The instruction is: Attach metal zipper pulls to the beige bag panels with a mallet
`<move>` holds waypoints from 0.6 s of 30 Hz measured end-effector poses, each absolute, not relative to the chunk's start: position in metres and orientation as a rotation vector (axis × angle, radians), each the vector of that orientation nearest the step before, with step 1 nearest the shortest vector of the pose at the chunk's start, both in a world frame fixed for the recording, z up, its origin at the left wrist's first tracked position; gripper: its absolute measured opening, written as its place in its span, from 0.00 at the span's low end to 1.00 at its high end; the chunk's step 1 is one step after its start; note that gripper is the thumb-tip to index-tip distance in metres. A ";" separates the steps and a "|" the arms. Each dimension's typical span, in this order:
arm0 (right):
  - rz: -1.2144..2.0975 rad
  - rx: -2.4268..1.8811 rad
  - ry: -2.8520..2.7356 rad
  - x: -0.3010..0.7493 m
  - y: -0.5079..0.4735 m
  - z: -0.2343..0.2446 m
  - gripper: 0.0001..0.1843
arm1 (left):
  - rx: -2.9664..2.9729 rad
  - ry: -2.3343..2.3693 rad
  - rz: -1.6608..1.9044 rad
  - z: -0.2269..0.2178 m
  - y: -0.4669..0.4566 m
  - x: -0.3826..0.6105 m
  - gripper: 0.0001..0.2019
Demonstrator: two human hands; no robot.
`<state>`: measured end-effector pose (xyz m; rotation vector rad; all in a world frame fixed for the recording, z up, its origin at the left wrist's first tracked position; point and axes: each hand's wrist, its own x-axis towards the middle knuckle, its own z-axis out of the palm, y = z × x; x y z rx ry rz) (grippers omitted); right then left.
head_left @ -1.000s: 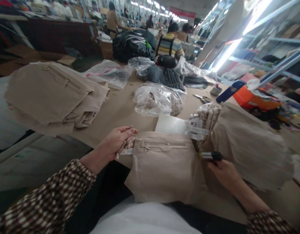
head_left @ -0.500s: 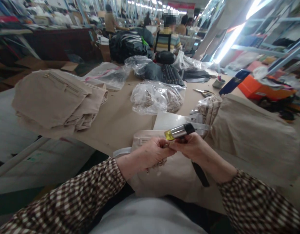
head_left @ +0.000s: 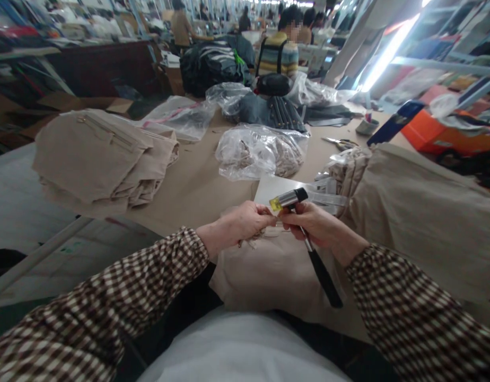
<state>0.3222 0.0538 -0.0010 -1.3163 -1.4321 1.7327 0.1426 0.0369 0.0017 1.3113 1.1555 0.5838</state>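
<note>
My right hand (head_left: 322,225) is closed around a hammer (head_left: 290,198) with a metal head, one yellow face and one black face. Its black handle slants down toward the table's front edge. Fingers pinched, my left hand (head_left: 241,225) holds small beige fabric strips (head_left: 251,243), whose ends hang below the palm. The fingertips of both hands almost meet; whether something tiny lies between them I cannot make out. Beneath the hands lies a beige fabric piece (head_left: 264,278). Just behind them is a white board (head_left: 269,188), partly covered by the hammer head.
A pile of beige panels with a zipper (head_left: 89,159) lies left. Clear plastic bags (head_left: 261,151) of beige pieces sit mid-table. At the right are stacked beige fabric (head_left: 423,212), scissors (head_left: 340,143), a small cup (head_left: 367,126) and an orange box (head_left: 431,132). Another person (head_left: 279,48) sits beyond.
Both hands have risen slightly and drawn a little apart at the fingertips. The hammer has moved up with my right hand, and more of its shaft shows. The camera view has shifted slightly.
</note>
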 end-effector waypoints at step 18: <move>0.971 -1.825 -2.059 0.317 0.077 -0.044 0.10 | 1.738 1.529 0.122 -0.012 0.080 0.157 0.07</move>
